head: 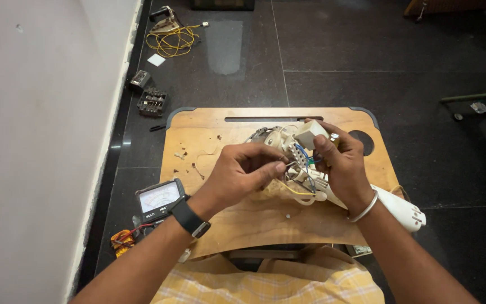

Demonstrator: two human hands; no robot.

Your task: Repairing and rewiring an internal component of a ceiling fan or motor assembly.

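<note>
Your left hand pinches thin wires on a cream, opened-up appliance; your right hand wraps closed around its body, holding it just above the wooden desk. A multimeter sits at the desk's left edge.

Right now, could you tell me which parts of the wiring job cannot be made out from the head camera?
- What the left hand pinches: its fingertips hide it.
- Body of the opened cream plastic appliance: the right hand covers the middle.
- Where the blue, yellow and white wires end: too small.
- Dial of the black analogue multimeter: too small, partly behind the left wrist.
</note>
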